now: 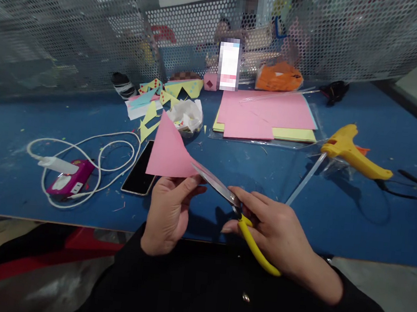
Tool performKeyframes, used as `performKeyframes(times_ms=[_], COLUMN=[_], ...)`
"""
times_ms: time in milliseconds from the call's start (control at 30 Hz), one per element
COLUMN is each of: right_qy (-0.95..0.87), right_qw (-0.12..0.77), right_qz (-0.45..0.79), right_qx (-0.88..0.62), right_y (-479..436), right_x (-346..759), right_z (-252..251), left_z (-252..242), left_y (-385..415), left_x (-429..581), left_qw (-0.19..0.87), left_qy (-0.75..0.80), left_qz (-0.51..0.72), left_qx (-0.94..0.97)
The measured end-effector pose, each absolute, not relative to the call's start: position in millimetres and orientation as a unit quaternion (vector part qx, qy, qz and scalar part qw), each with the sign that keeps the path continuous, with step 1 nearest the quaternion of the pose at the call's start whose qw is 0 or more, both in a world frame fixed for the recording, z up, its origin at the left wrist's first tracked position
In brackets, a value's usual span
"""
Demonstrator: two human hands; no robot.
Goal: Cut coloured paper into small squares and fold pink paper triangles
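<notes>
Pinched between the thumb and fingers of my left hand is a piece of pink paper, held up above the table with one edge curved. My right hand grips a pair of scissors with yellow handles, its fingers at the pivot and handles. The blades point up and left, and their tips meet the paper's right corner near my left thumb. Just behind my left wrist lies a dark-screened phone on the table.
A yellow glue gun with a clear stick rests at right. Behind are stacked coloured sheets, a lit phone, an orange packet, paper scraps and a paper-lined bowl. A purple adapter with looped white cable lies left.
</notes>
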State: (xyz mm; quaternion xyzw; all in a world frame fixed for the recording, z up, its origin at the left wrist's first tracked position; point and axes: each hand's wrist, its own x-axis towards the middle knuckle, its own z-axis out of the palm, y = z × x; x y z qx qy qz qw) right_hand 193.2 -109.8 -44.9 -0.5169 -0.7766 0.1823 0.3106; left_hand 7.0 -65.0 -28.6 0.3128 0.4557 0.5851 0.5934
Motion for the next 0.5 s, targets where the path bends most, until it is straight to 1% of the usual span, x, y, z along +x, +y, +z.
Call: performKeyframes(times_ms=[233, 500], right_qy=[-0.77, -0.775], right_qw=[0.32, 0.336], right_qz=[0.185, 0.154], right_qx=[-0.52, -0.513], right_y=[-111.2, -112.2], right_x=[191.0, 189.7], right_z=[-46.4, -50.6], left_z=[-29.4, -31.3], left_y=[-64.5, -63.6], left_x=[7.1, 6.7], left_qw=[0.606, 0.607], left_qy=[0.444, 0.443], left_qz=[0.586, 0.583], left_qx=[0.303, 0.309])
